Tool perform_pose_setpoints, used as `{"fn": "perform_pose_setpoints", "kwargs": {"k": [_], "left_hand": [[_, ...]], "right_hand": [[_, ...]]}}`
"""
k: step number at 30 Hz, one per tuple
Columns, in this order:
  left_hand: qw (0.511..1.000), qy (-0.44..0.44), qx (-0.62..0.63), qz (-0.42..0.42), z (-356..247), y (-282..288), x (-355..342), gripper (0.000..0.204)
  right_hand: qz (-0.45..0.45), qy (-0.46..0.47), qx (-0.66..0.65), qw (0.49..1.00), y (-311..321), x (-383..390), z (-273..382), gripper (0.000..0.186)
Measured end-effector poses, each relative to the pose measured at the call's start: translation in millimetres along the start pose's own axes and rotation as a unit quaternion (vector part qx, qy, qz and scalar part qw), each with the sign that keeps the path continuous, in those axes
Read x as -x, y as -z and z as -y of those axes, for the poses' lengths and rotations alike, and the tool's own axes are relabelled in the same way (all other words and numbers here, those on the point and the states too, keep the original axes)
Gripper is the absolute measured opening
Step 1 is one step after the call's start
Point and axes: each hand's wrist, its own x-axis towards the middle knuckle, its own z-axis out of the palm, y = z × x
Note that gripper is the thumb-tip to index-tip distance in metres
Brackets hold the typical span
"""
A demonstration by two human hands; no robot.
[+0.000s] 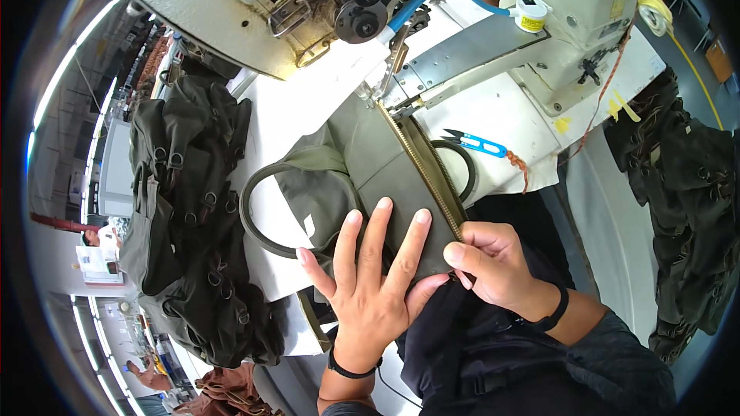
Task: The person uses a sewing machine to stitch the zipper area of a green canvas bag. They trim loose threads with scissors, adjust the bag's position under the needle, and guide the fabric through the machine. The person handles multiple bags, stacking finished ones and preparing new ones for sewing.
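An olive-green bag point(362, 154) with a looped handle point(250, 212) lies under the sewing machine's foot point(368, 95), its brass zipper point(416, 156) running diagonally toward me. My left hand point(370, 293) is spread flat on the bag's panel, fingers apart. My right hand point(489, 266) pinches the lower end of the zipper edge between thumb and fingers. Blue-handled thread snips point(482, 146) with an orange cord lie to the right of the bag, beside a dark handle loop point(462, 169).
The machine head point(216, 8) overhangs the white tabletop point(266, 100). Dark green bags are piled left point(189, 223) and hang right point(686, 208). Brown items point(223, 393) lie lower left. A person point(100, 239) is visible in the far left background, another point(146, 377) below.
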Motion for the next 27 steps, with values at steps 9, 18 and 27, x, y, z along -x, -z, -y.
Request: {"fn": "perform_pose_setpoints", "kwargs": {"k": [9, 18, 27], "left_hand": [[1.000, 0.004, 0.003, -0.014, 17.7, -14.4, -21.9, 0.069], [0.994, -0.015, 0.109, 0.007, 34.4, -9.0, -44.9, 0.096], [0.991, -0.043, 0.122, 0.020, 43.1, -8.6, -67.4, 0.108]], "right_hand": [[-0.010, 0.010, 0.016, 1.000, -2.2, -27.9, 2.0, 0.029], [-0.015, 0.031, 0.072, 0.997, -6.1, -36.4, -4.7, 0.031], [-0.010, 0.027, 0.047, 0.998, -5.2, -41.1, 0.9, 0.030]]}}
